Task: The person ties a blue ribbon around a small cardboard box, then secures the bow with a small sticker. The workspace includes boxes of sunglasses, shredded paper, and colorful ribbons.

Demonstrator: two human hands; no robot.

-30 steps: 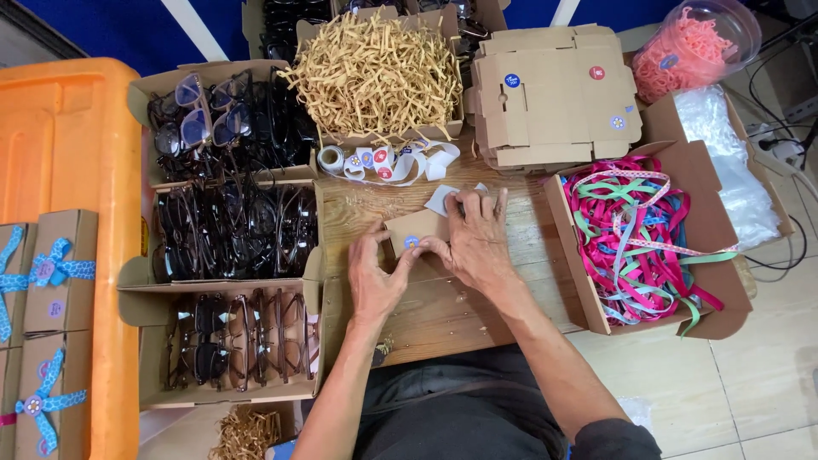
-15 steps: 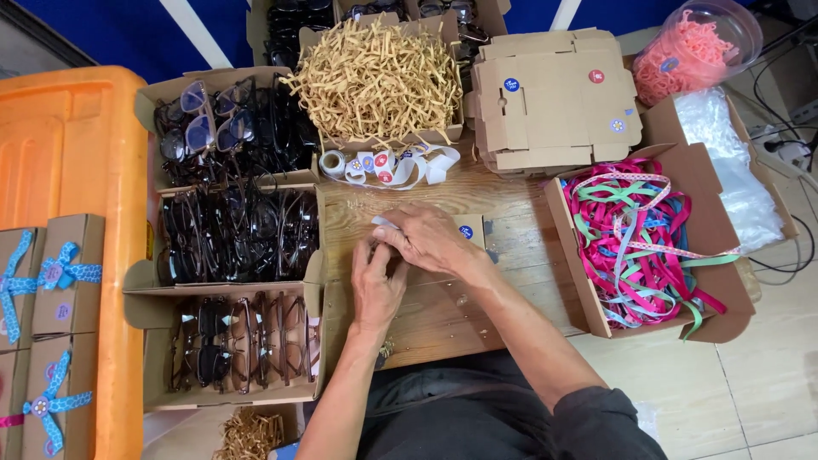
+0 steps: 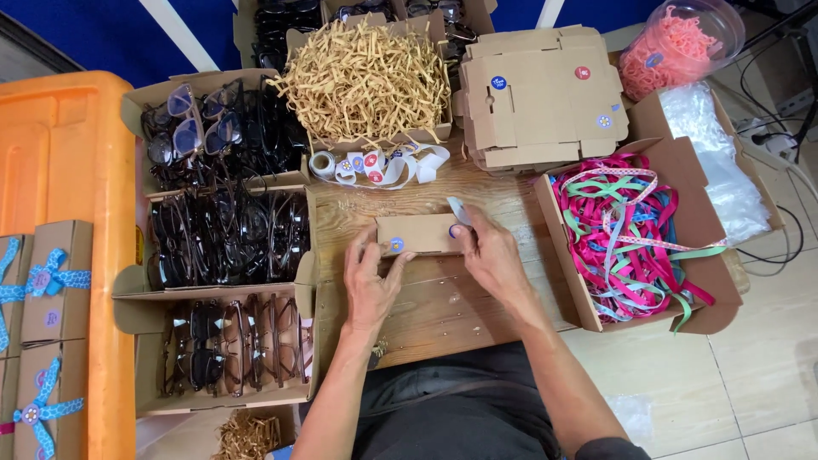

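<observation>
Box: small brown carton (image 3: 423, 233) lying flat on the wooden table (image 3: 443, 311), between both hands, with a round blue sticker (image 3: 396, 245) near its left end.
Left hand: left hand (image 3: 373, 281) resting flat on the table at the box's left end; fingers spread, fingertips (image 3: 399, 261) touching the carton's near edge just below the sticker.
Right hand: right hand (image 3: 492, 260) at the box's right end; thumb and forefinger pinched on a pale strip (image 3: 457, 211) at the corner.
Behind box: sticker roll (image 3: 375, 164), tray of tan paper shred (image 3: 368, 78).
Right: box of ribbons (image 3: 626, 230); stack of flat cartons (image 3: 541, 94).
Left: trays of glasses (image 3: 226, 234); orange crate (image 3: 64, 196).
</observation>
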